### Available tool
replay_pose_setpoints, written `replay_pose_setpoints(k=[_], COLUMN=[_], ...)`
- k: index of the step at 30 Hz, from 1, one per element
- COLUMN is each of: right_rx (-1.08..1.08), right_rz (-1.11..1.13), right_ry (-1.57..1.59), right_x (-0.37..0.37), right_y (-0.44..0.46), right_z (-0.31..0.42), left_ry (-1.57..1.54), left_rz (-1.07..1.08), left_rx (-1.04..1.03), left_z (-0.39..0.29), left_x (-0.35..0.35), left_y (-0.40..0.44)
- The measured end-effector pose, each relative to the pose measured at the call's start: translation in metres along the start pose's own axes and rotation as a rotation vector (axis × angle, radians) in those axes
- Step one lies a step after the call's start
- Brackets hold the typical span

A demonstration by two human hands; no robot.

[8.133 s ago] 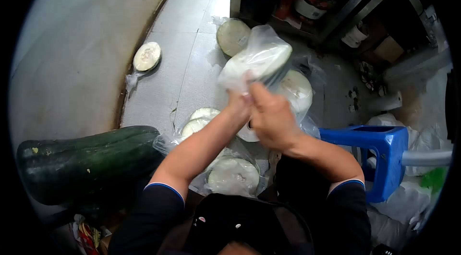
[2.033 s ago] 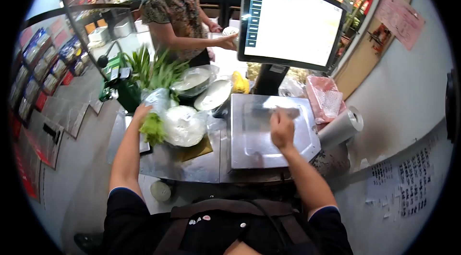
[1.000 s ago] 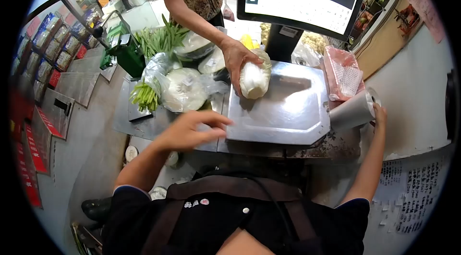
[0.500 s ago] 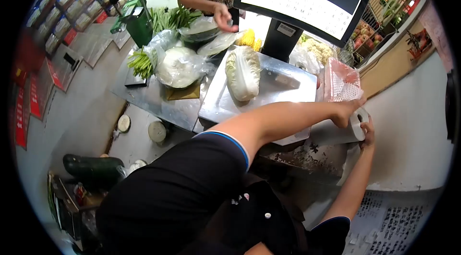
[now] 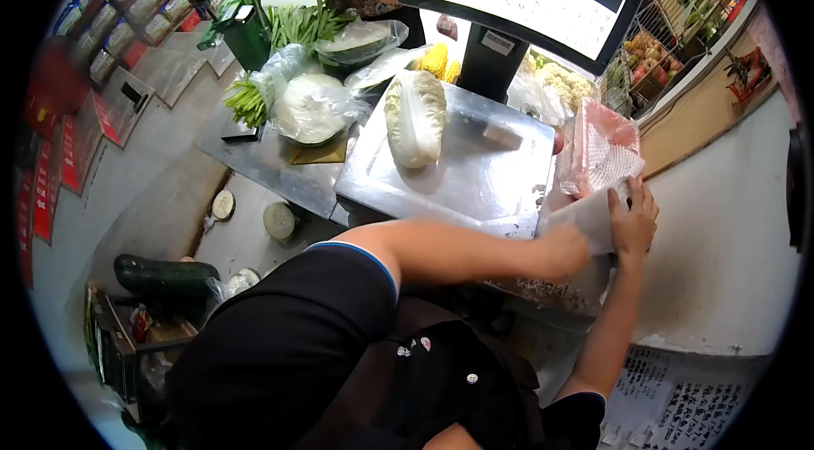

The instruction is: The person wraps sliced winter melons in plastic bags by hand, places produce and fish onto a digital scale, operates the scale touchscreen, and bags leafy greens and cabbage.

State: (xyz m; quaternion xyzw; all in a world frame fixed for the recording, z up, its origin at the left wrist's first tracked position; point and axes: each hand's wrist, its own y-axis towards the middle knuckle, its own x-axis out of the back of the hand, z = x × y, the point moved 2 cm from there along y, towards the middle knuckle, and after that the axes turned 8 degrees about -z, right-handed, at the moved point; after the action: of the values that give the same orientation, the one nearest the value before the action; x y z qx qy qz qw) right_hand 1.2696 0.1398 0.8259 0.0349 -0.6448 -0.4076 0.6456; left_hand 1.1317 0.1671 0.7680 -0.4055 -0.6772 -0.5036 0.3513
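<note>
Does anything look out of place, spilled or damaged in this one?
Yes: pale cut gourds lie on the floor below the counter, an odd spot for cut produce. The cabbage on the metal platform shows no obvious damage.

Bright glare, blurred left hand (image 5: 561, 253)
</note>
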Motion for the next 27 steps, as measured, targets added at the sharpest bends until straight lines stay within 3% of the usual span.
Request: replay_pose_setpoints(k=[1,3,5,6,8,9,10,11,12,13,15,17,19,21,22,27], right_rx=[0.003,-0.06,-0.075,-0.212,-0.272,-0.306,-0.251,-0.17,-0.08,0.016,0.142,-0.073,0.059,0.215,0.294,-0.021], right_rz=[0.003,-0.019,-0.053,0.03,0.087,0.112,0.071,0.017,-0.052,-0.134,-0.223,0.289,0.774,0.839,0.715,0.538], right_ry=[-0.078,-0.135,-0.221,-0.171,-0.132,-0.114,-0.097,-0.114,-0.126,-0.136,0.275,1.114,1.344,1.093,0.942,1.05], right_x=[0.0,-0.007,-0.007,-0.003,-0.003,-0.002,-0.008,-0.015,-0.02,-0.017,0.003,0.029,0.059,0.069,0.062,0.042], right_y=[-0.003,-0.002,0.002,0.007,0.013,0.015,0.011,0.002,-0.005,-0.007,-0.019,-0.037,-0.041,-0.047,-0.047,-0.037], right_z=[0.007,0.009,0.014,0.016,0.013,0.008,-0.001,-0.005,-0.008,-0.007,0.019,0.049,0.099,0.134,0.145,0.182], left_ry=[0.037,-0.262,-0.317,-0.314,-0.414,-0.481,-0.548,-0.563,-0.42,-0.399,-0.445,-0.505,-0.547,-0.587,-0.555,-0.282], left_rz=[-0.02,0.17,0.15,0.171,0.334,0.357,0.385,0.287,0.187,0.217,0.106,-0.047,-0.148,-0.268,-0.322,-0.609], left_rx=[-0.064,-0.06,-0.173,-0.197,-0.253,-0.312,-0.371,-0.456,-0.537,-0.483,-0.435,-0.331,-0.265,-0.204,-0.163,0.031], left_z=[-0.02,-0.047,-0.065,-0.071,-0.07,-0.067,-0.064,-0.06,-0.056,-0.045,-0.012,0.021,0.039,0.051,0.06,0.086], left_x=[-0.005,-0.005,-0.062,-0.088,-0.146,-0.138,-0.128,-0.074,-0.047,0.002,0.055,0.106,0.158,0.199,0.212,0.252], left_y=[-0.02,-0.044,-0.102,-0.14,-0.193,-0.189,-0.184,-0.156,-0.135,-0.114,-0.093,-0.089,-0.095,-0.106,-0.114,-0.154])
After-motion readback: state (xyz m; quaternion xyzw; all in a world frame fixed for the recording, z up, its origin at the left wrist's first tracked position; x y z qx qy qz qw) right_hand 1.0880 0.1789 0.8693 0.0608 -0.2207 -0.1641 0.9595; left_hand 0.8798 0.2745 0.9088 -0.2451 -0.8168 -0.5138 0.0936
